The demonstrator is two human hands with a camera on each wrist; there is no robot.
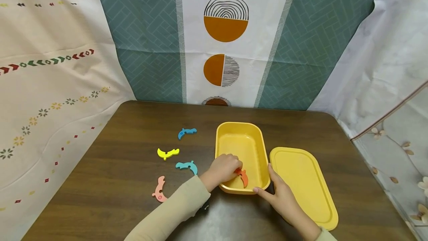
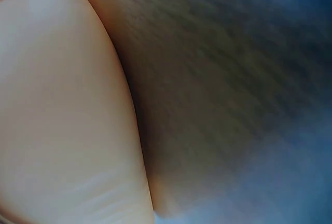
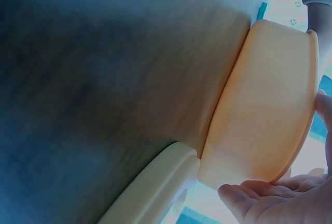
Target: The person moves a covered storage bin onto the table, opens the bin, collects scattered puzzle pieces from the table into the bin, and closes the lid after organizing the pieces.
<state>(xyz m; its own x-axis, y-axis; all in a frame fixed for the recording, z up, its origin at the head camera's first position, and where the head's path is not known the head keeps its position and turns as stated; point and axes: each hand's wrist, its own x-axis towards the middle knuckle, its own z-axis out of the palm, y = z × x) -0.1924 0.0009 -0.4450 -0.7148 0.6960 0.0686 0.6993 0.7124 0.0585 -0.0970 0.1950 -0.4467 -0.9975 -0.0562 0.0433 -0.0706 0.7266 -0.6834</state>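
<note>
A yellow plastic box (image 1: 257, 133) stands uncovered on the table. My left hand (image 1: 225, 168) reaches over its left rim and holds an orange curved toy piece (image 1: 245, 178) low inside it; the fingertips are hidden behind the hand. With thumb at the front rim and fingers along the right side, my right hand (image 1: 282, 196) grips the box's near right corner. The right wrist view shows that hand (image 3: 290, 198) against the outer wall of the box (image 3: 259, 105). In the left wrist view the box wall (image 2: 62, 105) hides nearly all of the left hand.
A yellow lid (image 1: 302, 185) lies flat to the right of the box. Left of the box lie similar curved pieces: blue (image 1: 187, 132), yellow (image 1: 168, 154), teal (image 1: 188, 166) and pink (image 1: 159, 189). A dark item (image 1: 205, 206) is partly hidden by the left sleeve.
</note>
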